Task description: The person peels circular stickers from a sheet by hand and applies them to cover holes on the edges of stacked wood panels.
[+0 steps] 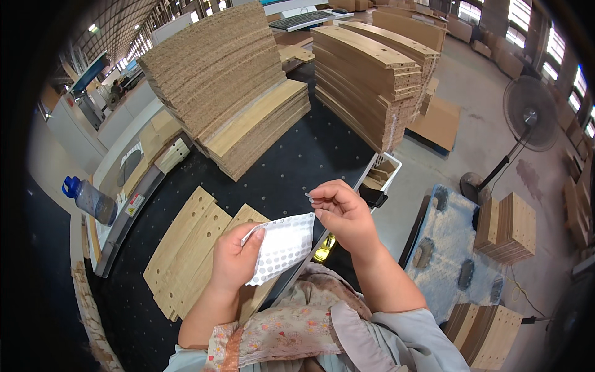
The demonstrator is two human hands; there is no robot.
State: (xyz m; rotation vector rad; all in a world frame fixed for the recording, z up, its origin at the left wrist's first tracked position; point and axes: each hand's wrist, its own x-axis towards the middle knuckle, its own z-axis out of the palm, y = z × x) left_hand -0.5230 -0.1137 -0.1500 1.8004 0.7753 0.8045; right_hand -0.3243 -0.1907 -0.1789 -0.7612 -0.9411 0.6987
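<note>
My left hand (232, 260) is closed on a white sheet of round grey stickers (282, 251), thumb on top, holding it tilted over the table's near edge. At the sheet's upper right corner, my right hand (344, 217) is closed in a pinch, with thumb and forefinger close together. A small grey round sticker (308, 197) shows at its fingertips. Below and left of the sheet lie several light wooden boards with drilled holes (189, 248), side by side on the black table (266, 186). My left forearm passes over part of them.
Tall stacks of boards rise at the back left (217, 68) and back right (365, 74). A blue-capped bottle (90, 199) stands at the left. To the right are a blue pallet (446, 242), more board stacks (508, 226) and a standing fan (528, 116).
</note>
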